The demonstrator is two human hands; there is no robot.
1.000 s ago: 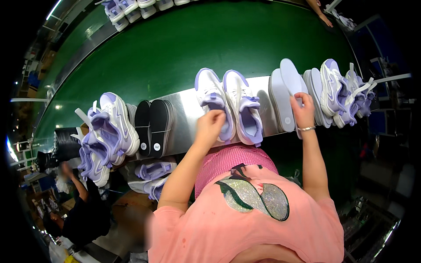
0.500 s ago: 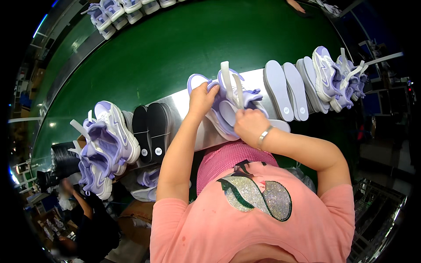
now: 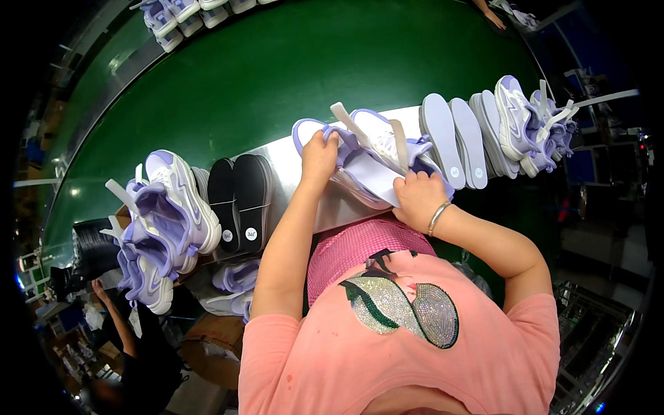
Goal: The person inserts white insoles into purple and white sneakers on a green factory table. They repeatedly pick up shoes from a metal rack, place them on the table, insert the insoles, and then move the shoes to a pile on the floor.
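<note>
My left hand (image 3: 319, 160) is closed on the opening of a white and lavender sneaker (image 3: 350, 144), thumb and fingers pinching its edge near the tongue. A pale lavender insole (image 3: 377, 176) lies lengthwise in that shoe's opening. At the heel end, my right hand (image 3: 419, 199) has its fingers curled over the insole's edge; the fingertips are partly hidden. Close on the right sits a second sneaker (image 3: 377, 126) with a pale strap sticking up. Both shoes rest over a shiny metal plate (image 3: 287, 162) in front of me.
Black insoles (image 3: 250, 197) and finished-looking sneakers (image 3: 181, 197) stand to the left. Pale insoles (image 3: 438, 128) and more sneakers (image 3: 513, 117) line the right. Beyond runs a green surface (image 3: 277, 76), with shoes (image 3: 181, 14) at its far left and another person's hand (image 3: 495, 19) far right.
My right hand has moved right, and the insole now lies more along the held shoe's opening. The straps lean differently. My left hand keeps its hold.
</note>
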